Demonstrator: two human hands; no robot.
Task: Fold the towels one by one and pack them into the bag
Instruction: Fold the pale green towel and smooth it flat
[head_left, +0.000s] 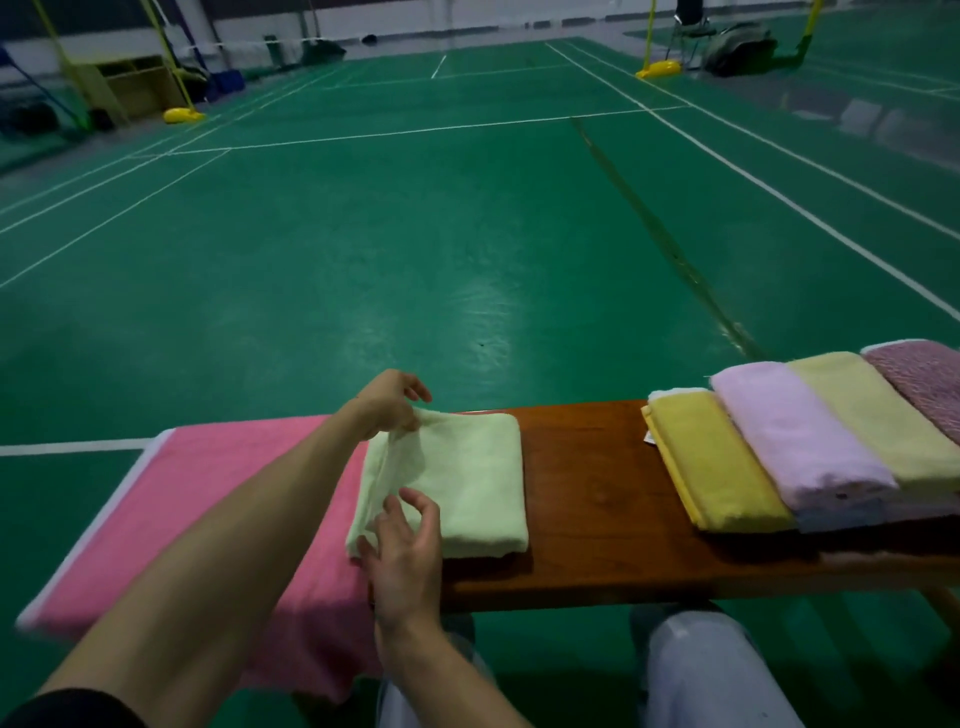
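A pale green towel (467, 483), folded into a rectangle, lies on the wooden bench (587, 499), partly over a spread pink towel (197, 509). My left hand (387, 402) pinches the green towel's far left corner and lifts it a little. My right hand (402, 551) hovers over the near left edge with fingers spread and relaxed, the fingertips close to the cloth. No bag is in view.
At the bench's right end lie folded towels side by side: yellow (711, 462), light pink (800, 441), pale yellow (878, 415), mauve (924, 379). My knees (696, 670) are below the bench. Green court floor lies beyond.
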